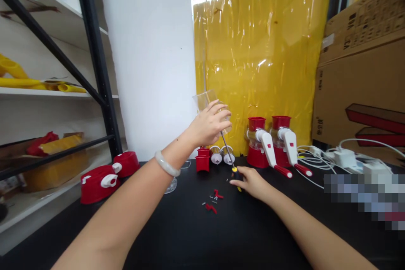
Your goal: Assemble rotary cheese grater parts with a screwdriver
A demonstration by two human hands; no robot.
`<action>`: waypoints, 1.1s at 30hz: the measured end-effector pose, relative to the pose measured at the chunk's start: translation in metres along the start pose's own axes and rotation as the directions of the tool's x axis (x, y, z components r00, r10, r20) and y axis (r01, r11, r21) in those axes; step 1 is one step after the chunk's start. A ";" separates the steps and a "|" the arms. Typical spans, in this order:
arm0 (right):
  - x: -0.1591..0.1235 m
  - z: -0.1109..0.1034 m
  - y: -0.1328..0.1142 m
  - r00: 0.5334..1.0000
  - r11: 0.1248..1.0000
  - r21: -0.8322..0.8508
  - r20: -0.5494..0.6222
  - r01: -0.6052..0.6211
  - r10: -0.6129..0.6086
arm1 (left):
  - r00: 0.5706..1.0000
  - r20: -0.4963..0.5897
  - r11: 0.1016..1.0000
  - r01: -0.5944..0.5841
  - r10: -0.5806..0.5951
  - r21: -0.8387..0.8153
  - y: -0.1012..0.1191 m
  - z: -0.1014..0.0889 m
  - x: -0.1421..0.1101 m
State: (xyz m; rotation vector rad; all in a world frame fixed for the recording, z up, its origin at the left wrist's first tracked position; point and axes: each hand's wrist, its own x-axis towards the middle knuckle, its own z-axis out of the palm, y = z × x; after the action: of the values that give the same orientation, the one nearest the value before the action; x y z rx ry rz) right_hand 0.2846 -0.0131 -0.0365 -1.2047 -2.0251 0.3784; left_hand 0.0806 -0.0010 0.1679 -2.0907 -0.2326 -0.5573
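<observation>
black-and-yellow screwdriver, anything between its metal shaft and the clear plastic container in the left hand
Nothing visible. The black-and-yellow screwdriver in the right hand points up to the clear plastic container, though the left hand hides part of it.

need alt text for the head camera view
The left hand holds a transparent container while the right hand grips a screwdriver with a black-and-yellow handle, its metal shaft angled up toward the container. Small red pieces lie on the black tabletop; two red-and-white hand-cranked machines stand at right.
</observation>
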 end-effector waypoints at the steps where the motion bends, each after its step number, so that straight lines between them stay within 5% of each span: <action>1: 0.000 0.001 0.000 0.999 0.998 0.059 0.030 -0.038 0.036 | 1.000 0.000 1.000 -0.021 0.021 -0.002 -0.001 -0.001 0.004; 4: -0.002 0.001 -0.005 0.982 0.968 0.196 0.141 -0.154 0.128 | 0.998 0.003 0.998 -0.060 0.060 -0.007 -0.002 -0.004 0.013; 10: -0.006 -0.014 -0.016 0.961 0.942 0.271 0.240 -0.200 0.135 | 0.996 0.018 0.996 -0.090 0.089 0.004 0.000 -0.009 0.025; 21: 0.002 -0.020 0.002 0.998 0.960 0.278 -0.047 -0.023 0.037 | 0.988 0.057 0.990 -0.142 0.142 -0.003 -0.001 -0.007 0.039; 25: 0.003 -0.021 0.003 0.998 0.873 0.487 0.035 0.023 -0.046 | 0.986 0.061 0.987 -0.158 0.158 0.000 0.000 -0.008 0.044; 30: 0.002 -0.026 -0.001 0.995 0.929 0.369 -0.067 -0.038 0.067 | 0.983 0.059 0.985 -0.171 0.172 -0.010 0.002 -0.010 0.047; 33: -0.001 -0.033 -0.004 0.999 0.864 0.504 0.049 -0.014 -0.013 | 0.983 0.055 0.985 -0.172 0.172 -0.019 0.003 -0.009 0.048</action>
State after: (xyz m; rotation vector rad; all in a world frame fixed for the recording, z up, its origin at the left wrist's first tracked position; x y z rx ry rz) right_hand 0.3064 -0.0201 -0.0119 -0.8698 -1.8030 0.8878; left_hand 0.1215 -0.0128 0.1929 -2.1171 -0.0792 -0.3974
